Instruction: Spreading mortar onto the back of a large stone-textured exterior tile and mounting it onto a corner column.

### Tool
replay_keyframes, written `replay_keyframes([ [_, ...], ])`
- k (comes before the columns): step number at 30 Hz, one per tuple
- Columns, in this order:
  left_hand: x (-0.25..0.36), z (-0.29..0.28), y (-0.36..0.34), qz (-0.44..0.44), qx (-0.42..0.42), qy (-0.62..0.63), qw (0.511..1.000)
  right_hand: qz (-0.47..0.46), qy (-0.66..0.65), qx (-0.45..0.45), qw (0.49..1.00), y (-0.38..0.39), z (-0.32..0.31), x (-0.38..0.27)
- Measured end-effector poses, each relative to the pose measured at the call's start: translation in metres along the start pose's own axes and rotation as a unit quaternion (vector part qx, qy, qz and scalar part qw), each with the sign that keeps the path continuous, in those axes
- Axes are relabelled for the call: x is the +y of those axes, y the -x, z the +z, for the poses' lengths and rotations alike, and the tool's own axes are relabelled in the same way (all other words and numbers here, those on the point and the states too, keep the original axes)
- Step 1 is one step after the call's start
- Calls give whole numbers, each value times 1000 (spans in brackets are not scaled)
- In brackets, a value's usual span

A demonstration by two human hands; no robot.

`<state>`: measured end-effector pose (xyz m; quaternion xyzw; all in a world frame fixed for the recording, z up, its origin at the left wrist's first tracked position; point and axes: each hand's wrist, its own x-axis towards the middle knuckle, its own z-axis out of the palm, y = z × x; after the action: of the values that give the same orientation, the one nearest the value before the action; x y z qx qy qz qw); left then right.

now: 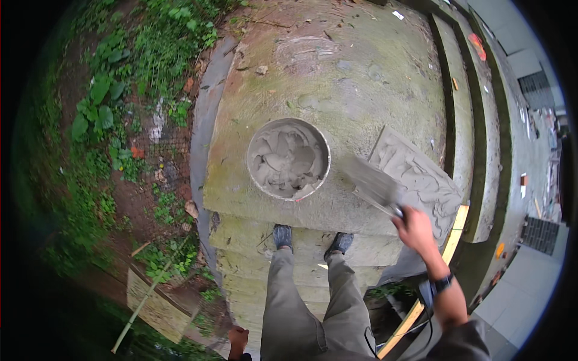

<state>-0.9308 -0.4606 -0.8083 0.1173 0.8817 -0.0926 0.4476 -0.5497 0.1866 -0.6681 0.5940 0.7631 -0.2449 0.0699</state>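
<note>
Though unable to tell the grip of the left hand (239,336), near left, gripping a blurred trowel (376,182) in the right hand (415,230), by the left edge of a mortar-coated board (415,165); leftward, a bucket (260,188) of thick grey mortar (289,157); beyond, open room on the landing (349,99).

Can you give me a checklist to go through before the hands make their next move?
1. Right hand gripping the trowel: ok.
2. Bucket upright, with grey paste inside: ok.
3. Both shoes on the step: ok.
4. Left hand away from the trowel: ok, it is low by the legs.
5. Left hand empty: cannot tell, it is too small in the picture.
6. Paste on the trowel blade: cannot tell, it is blurred.
</note>
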Motion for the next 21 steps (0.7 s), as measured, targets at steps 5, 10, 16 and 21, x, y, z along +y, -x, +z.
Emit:
replay_keyframes([
  [5,-50,21,7,-146,-59,309,938,-170,312,-132,925,-160,29,-139],
  [10,-112,85,22,-157,-107,617,764,-136,320,-346,871,-229,80,-182],
  [16,-129,138,38,-65,-94,436,892,-25,139,-339,930,-197,121,-207],
  [21,-143,146,30,10,-84,447,890,-121,346,-197,909,-242,173,-239],
])
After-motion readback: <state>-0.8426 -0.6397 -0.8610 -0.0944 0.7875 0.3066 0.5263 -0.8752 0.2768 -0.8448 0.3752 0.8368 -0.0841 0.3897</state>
